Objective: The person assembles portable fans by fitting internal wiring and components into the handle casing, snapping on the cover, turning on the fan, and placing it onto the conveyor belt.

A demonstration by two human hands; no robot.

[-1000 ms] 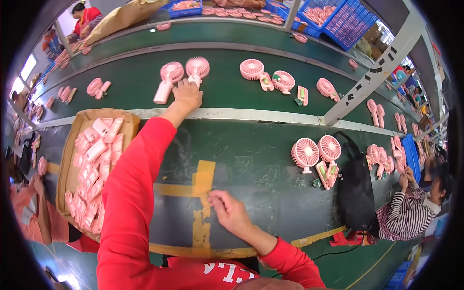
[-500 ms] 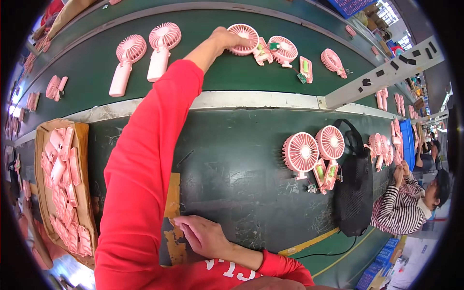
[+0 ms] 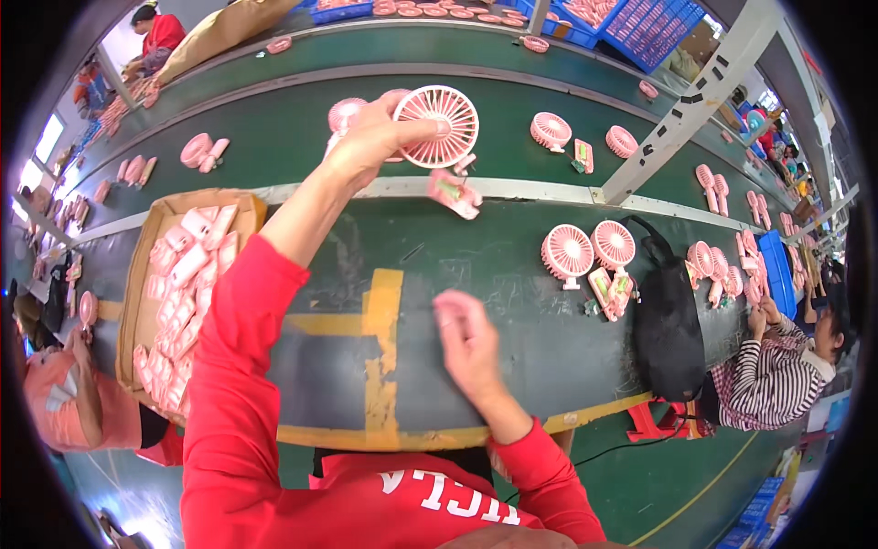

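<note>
My left hand [image 3: 370, 142] grips a pink handheld fan by its round head [image 3: 439, 126], thumb across the grille, at the near edge of the green belt. From it hangs the open handle part [image 3: 455, 193], a green piece showing inside. My right hand [image 3: 469, 349] is raised over the near bench, fingers loosely bent and apart, holding nothing. Partly hidden behind my left hand, another pink fan [image 3: 346, 113] lies on the belt. Two more pink fan heads [image 3: 567, 252] lie on the bench to the right, with opened handle parts [image 3: 611, 293] beside them.
A cardboard box [image 3: 131, 311] of pink handle shells stands on the left. To the right are a black bag [image 3: 666, 339] and a blue bin [image 3: 777, 274]. A slotted metal post [image 3: 681, 105] rises from the rail [image 3: 540, 190]. Co-workers sit at both sides.
My left hand has lifted the opened fan off the belt and drawn it nearer, its handle part dangling. My right hand has risen from the bench's near edge. The view has shifted.
</note>
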